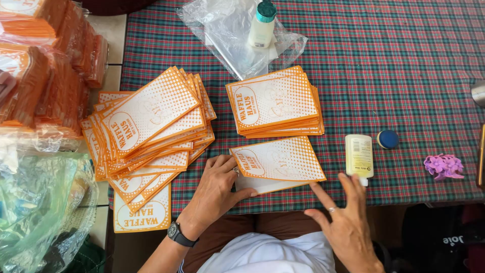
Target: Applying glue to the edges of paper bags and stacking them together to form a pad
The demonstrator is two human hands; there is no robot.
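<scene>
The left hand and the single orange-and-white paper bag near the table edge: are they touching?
Touching. The head view shows the left hand lying on the left end of the single paper bag, thumb and fingers overlapping its edge with no gap.

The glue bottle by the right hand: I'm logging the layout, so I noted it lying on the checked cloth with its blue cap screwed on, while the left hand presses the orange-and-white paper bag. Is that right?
Not quite. In the head view the glue bottle lies on the checked cloth uncapped; its blue cap sits apart, beside it. The left hand does press the orange-and-white paper bag.
</scene>
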